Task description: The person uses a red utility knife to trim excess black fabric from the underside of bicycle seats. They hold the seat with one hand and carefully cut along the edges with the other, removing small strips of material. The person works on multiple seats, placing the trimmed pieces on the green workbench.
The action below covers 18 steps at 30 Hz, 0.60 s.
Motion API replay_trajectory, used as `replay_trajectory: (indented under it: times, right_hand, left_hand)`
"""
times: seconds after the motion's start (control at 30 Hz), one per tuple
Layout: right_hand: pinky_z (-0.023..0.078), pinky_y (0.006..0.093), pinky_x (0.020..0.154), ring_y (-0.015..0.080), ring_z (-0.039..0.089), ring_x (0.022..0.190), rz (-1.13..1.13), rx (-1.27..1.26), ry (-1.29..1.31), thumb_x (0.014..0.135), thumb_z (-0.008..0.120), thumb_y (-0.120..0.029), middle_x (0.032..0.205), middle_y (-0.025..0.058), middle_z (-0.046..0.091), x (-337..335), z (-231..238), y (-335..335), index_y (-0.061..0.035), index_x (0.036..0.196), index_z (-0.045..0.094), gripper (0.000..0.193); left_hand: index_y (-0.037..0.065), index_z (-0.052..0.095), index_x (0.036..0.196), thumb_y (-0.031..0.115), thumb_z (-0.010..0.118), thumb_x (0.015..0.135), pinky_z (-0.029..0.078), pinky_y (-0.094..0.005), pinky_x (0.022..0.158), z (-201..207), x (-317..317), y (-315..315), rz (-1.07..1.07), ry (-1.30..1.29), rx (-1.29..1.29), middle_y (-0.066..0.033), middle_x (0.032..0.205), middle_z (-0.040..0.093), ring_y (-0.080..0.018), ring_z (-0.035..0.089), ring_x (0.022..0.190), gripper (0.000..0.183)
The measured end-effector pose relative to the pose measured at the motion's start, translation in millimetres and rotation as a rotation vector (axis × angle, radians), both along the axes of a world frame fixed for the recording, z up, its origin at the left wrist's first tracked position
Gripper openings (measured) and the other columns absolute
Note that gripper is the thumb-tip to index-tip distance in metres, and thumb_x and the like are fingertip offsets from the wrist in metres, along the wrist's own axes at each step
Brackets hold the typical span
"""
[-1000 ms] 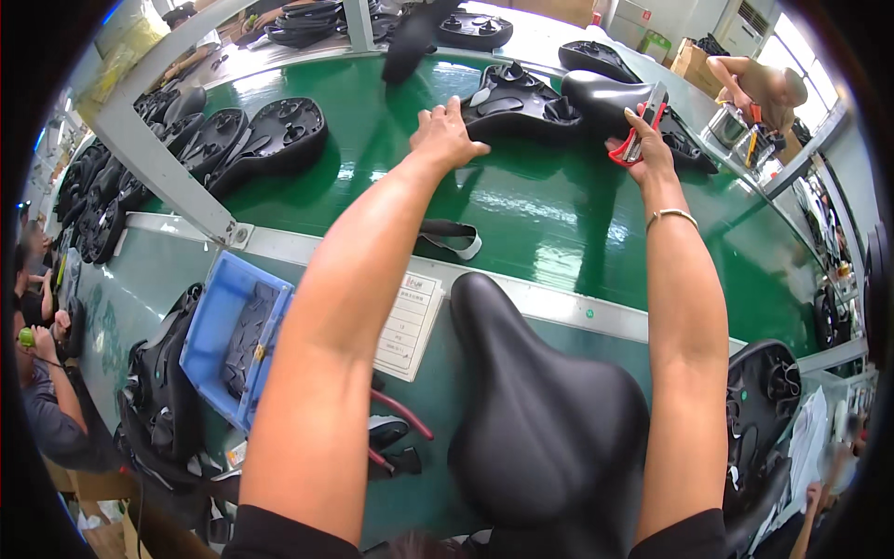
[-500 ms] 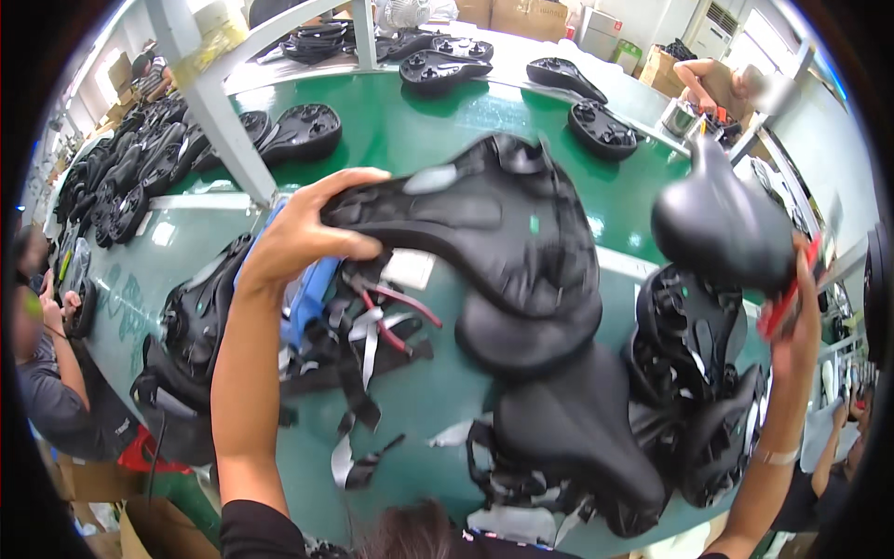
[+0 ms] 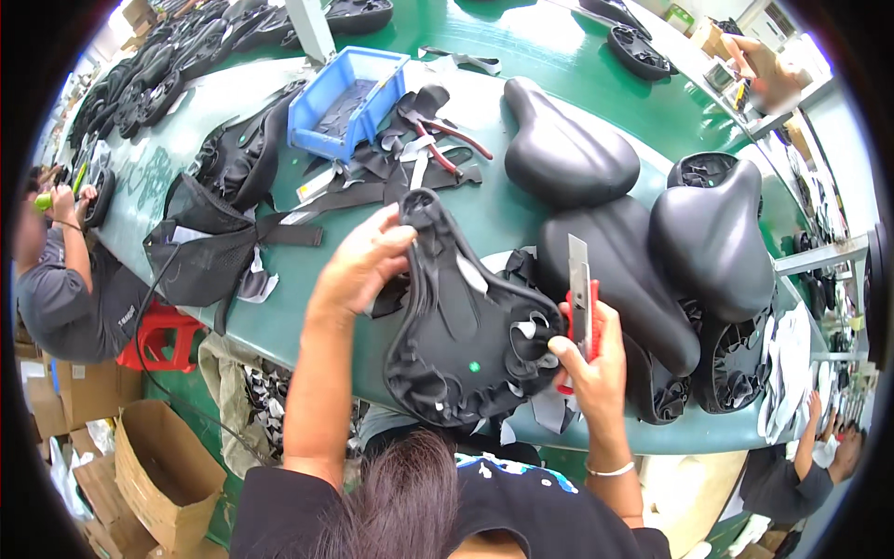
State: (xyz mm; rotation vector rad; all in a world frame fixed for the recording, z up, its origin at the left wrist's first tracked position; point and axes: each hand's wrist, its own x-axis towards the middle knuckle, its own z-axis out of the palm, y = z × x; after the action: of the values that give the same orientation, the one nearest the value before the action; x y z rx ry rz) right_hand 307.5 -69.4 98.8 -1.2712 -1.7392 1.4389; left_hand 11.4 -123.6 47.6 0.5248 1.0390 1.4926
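Note:
My left hand is closed on the narrow nose of a black bicycle saddle, held underside up near the table's front edge. Gathered cover fabric lines its rim, and a small green dot shows inside. In my right hand is a red utility knife, its metal blade extended and pointing away from me. My right thumb is close to the saddle's wide right edge; whether it touches cannot be told. Just beyond lie a smooth black saddle, another saddle and one at the right.
A blue bin stands at the back left, beside red-handled pliers and black fabric strips. A mesh-covered piece lies at the left. Cardboard boxes and a red stool stand below. A person works at the left.
The saddle in my left hand has come nearer to me. My right hand has lowered from the right with the knife, leaving a saddle on the pile. The view has tilted downward.

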Motion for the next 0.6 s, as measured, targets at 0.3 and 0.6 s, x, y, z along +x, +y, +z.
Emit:
replay_trajectory:
  times: [0.3, 0.6]
  right_hand:
    - [0.051, 0.0334, 0.059, 0.0256, 0.063, 0.067, 0.534, 0.780, -0.297, 0.076, 0.073, -0.013, 0.093, 0.0092, 0.068, 22, 3, 10, -0.0029, 0.135, 0.047, 0.065]
    - [0.045, 0.0387, 0.043, 0.0268, 0.055, 0.048, 0.796, 0.859, -0.716, 0.081, 0.061, -0.011, 0.068, 0.0121, 0.050, 24, 12, 10, -0.0217, 0.140, 0.043, 0.062]
  left_hand:
    - [-0.002, 0.038, 0.137, 0.032, 0.076, 0.078, 0.046, -0.0297, 0.089, 32, 10, -6, -0.007, 0.499, -0.153, -0.0108, 0.115, 0.059, -0.0162, 0.057, 0.100, 0.078]
    - [-0.005, 0.038, 0.137, 0.023, 0.071, 0.079, 0.048, -0.0283, 0.085, 36, 5, 23, -0.070, 0.776, -0.077, -0.0140, 0.112, 0.061, -0.0164, 0.059, 0.096, 0.072]
